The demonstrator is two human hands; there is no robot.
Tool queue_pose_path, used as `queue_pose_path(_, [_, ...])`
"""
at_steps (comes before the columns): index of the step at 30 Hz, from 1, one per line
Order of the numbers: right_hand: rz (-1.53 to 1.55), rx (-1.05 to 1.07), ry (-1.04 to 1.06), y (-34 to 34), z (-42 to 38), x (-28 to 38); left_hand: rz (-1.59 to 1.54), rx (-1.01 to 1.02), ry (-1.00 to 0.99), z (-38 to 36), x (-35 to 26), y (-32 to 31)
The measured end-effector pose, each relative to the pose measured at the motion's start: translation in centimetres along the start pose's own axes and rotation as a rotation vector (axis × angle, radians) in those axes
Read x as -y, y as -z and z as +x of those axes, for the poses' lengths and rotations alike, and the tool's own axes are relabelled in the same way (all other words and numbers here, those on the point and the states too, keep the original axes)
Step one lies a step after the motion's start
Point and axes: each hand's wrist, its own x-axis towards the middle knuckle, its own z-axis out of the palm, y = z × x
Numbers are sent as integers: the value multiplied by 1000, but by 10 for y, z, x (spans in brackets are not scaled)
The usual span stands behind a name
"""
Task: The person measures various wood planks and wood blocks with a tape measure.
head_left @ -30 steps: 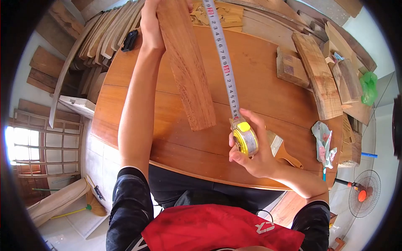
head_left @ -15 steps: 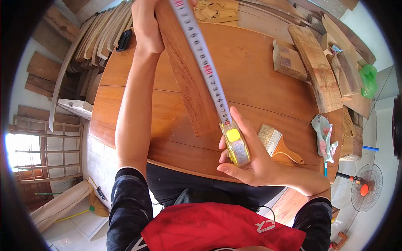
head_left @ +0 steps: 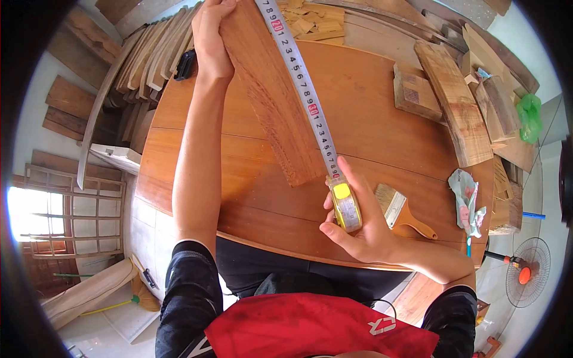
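My left hand point(head_left: 212, 42) grips the far end of a reddish-brown wooden board point(head_left: 271, 95) near the top of the view. The board slants down toward me, its near end held over the table. In my right hand point(head_left: 367, 230) is a tape measure point(head_left: 346, 209) with a clear case and a yellow button. Its white blade point(head_left: 301, 83), marked with black numbers and red tens, stretches along the board's right edge. The blade's far tip is out of view. A paintbrush point(head_left: 400, 209) with an orange handle lies just right of my right hand.
The wooden table point(head_left: 358, 89) bears a wood block point(head_left: 418, 95), a long plank point(head_left: 453, 101) and a crumpled plastic packet point(head_left: 465, 200) at the right. Curved wood pieces point(head_left: 146, 65) stand stacked at the left, near a small black object point(head_left: 185, 64). A fan point(head_left: 526, 273) stands at right.
The board's near end has risen slightly away from me and to the right. The tape measure has shifted a little with it, and its markings look sharper. The view has moved slightly.
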Motion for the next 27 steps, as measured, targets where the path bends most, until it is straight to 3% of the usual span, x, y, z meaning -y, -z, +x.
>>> queue_pose_path(11, [-32,1,7,-4,-7,-10,312,-12,5,-4,-17,-8])
queue_pose_path(17, [-67,26,29,-4,-9,-10,386,184,97,4,-29,3])
queue_pose_path(27, [8,6,-16,-5,-15,-12,337,212,186,0,-46,-10])
